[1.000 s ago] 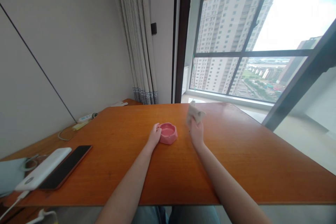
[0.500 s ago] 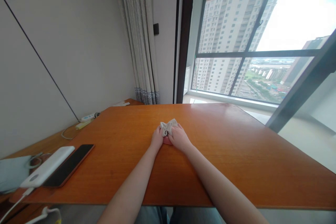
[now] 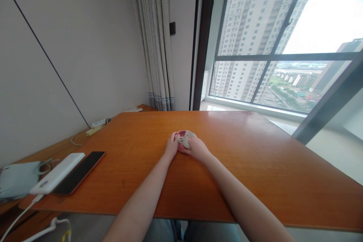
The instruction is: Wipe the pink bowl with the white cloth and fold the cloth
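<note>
My left hand [image 3: 171, 146] grips the left side of a small pink dish-like object [image 3: 182, 133] over the middle of the wooden table [image 3: 127, 174]. Its curved far rim shows, but its exact kind I cannot make out. My right hand [image 3: 197, 148] is closed on a crumpled light-grey cloth [image 3: 186, 139], which lies bunched against the inner face of the pink object. The right fingertips are partly hidden by the cloth.
A white power bank [image 3: 58, 173] with a plugged-in cable and a dark phone [image 3: 81, 172] lie side by side at the table's left. Beyond them are a pale pouch [image 3: 18, 179] and a power strip [image 3: 99, 123]. A curtain [image 3: 155, 45] and window stand behind.
The cloth has shifted down into the pink object, whose far rim now shows. My right hand has turned slightly with the cloth, and the camera view has moved a little left.
</note>
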A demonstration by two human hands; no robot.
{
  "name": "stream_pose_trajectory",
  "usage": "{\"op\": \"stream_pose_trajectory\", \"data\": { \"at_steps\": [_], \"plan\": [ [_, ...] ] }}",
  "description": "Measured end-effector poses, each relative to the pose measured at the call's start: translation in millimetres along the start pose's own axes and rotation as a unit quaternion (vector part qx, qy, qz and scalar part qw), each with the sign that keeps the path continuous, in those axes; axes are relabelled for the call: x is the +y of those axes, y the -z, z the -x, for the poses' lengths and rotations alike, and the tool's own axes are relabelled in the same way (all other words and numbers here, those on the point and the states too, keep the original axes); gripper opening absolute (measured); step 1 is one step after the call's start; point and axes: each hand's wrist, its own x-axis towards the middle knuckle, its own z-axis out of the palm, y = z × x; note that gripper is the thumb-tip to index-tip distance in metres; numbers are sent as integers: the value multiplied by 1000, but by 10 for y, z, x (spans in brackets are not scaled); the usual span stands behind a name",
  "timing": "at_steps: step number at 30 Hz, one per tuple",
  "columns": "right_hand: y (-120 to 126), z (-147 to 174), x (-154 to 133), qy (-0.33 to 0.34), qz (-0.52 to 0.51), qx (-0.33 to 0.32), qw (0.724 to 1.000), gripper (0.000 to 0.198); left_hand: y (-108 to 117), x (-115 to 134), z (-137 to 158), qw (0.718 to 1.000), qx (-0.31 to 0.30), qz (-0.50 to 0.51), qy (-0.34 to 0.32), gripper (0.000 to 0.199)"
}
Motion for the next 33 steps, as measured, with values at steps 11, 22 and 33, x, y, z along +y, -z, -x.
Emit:
{"op": "stream_pose_trajectory", "data": {
  "at_steps": [11,22,33],
  "plan": [
    [-84,-14,74,5,20,61,998,25,-168,173,169,953,-40,254,159,54],
    [-16,-32,121,63,-7,19,998,42,89,289,111,980,-70,137,127,52],
    [-109,-52,27,55,22,63,996,31,-67,155,107,991,33,119,-52,41]
  ]
}}
